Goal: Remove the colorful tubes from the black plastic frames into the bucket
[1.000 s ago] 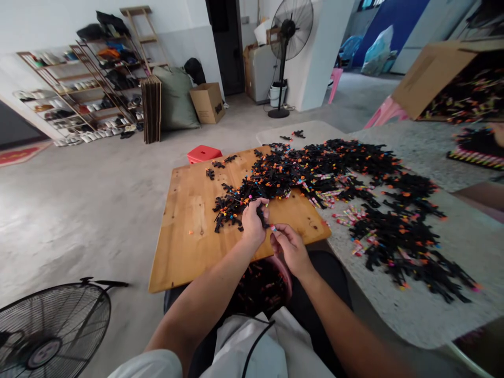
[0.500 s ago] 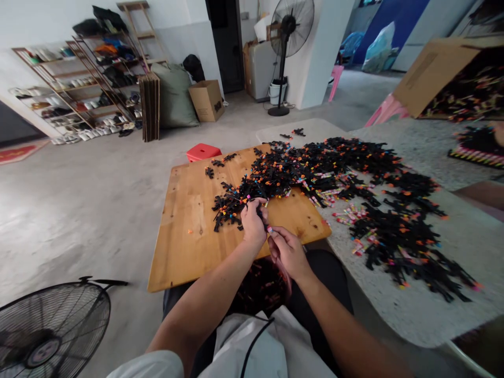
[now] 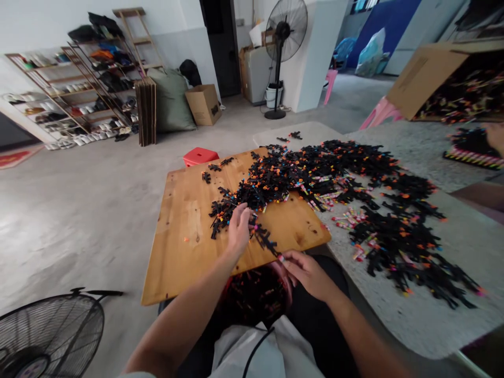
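Note:
Between my hands, a black gun-shaped plastic piece (image 3: 266,241) slants over the front edge of the wooden board (image 3: 181,262). My right hand (image 3: 305,269) pinches its near end, where a small pink and white part shows. My left hand (image 3: 239,228) is at the near edge of the pile of black pieces (image 3: 299,163), its fingers bent and partly apart; whether they hold a piece is too small to tell. Orange, blue and pink tips dot the pile, which runs onto the grey table (image 3: 413,310). Below the board, a pink-rimmed container (image 3: 289,294) of similar pieces sits between my legs.
Another person's hand (image 3: 495,137) is beside a row of pieces at far right. An open cardboard box (image 3: 429,73) stands behind. A red stool (image 3: 200,156) is beyond the board, and a black fan (image 3: 51,331) at lower left.
My hands have moved apart. The left hand has gone slightly left and its fingers have loosened; the right hand has moved down and right with the black piece's end.

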A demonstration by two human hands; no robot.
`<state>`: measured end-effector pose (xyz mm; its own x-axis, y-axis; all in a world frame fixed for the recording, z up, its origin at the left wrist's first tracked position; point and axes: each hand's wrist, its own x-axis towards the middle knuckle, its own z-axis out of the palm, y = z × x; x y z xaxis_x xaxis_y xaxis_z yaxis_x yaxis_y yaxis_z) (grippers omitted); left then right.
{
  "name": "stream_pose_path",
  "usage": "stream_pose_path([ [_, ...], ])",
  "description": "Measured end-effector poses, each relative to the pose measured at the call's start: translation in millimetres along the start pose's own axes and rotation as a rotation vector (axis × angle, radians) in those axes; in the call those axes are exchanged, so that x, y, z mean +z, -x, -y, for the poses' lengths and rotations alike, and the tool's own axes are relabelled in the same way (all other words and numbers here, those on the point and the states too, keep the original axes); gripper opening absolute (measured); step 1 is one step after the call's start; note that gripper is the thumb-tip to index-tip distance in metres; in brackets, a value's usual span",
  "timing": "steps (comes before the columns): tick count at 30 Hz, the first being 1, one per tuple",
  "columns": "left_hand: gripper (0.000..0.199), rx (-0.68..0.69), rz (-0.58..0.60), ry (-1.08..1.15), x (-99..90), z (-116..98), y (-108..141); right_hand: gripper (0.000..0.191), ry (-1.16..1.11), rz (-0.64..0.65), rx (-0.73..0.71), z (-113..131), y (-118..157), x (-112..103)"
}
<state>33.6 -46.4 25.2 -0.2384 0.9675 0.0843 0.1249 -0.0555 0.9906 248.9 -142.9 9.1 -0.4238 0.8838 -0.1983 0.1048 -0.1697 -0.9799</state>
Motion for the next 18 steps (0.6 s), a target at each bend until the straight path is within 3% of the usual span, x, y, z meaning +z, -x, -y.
stream_pose_path([
  [2,0.034,0.196,0.069,-0.341,-18.4,9.5,-21.2,0.03,0.118,0.121,0.08,-14.9,10.8,-3.7],
  [4,0.028,0.413,0.3,-0.678,-32.8,17.4,-38.4,0.024,0.238,0.19,0.097,-27.0,15.7,-3.4],
  [6,0.031,0.569,0.525,-0.914,-42.2,23.0,-47.9,0.02,0.354,0.162,0.021,-31.1,10.3,-5.6],
  [8,0.037,0.643,0.62,-1.029,-47.6,25.9,-50.6,0.025,0.459,0.033,-0.056,-23.9,-7.8,-16.4],
  [10,0.042,0.649,0.635,-1.07,-50.0,26.7,-49.8,0.031,0.59,-0.166,-0.066,-7.0,-38.1,-36.4],
  [13,0.045,0.586,0.614,-1.089,-49.6,26.2,-47.7,0.028,0.874,-0.429,0.065,24.1,-96.9,-71.2],
  [14,0.046,0.56,0.605,-1.09,-48.6,26.2,-47.3,0.029,0.929,-0.481,0.157,32.9,-116.7,-80.6],
  [18,0.044,0.48,0.562,-1.071,-42.9,27.1,-46.0,0.039,0.95,-0.524,0.253,51.0,-177.6,-96.5],
])
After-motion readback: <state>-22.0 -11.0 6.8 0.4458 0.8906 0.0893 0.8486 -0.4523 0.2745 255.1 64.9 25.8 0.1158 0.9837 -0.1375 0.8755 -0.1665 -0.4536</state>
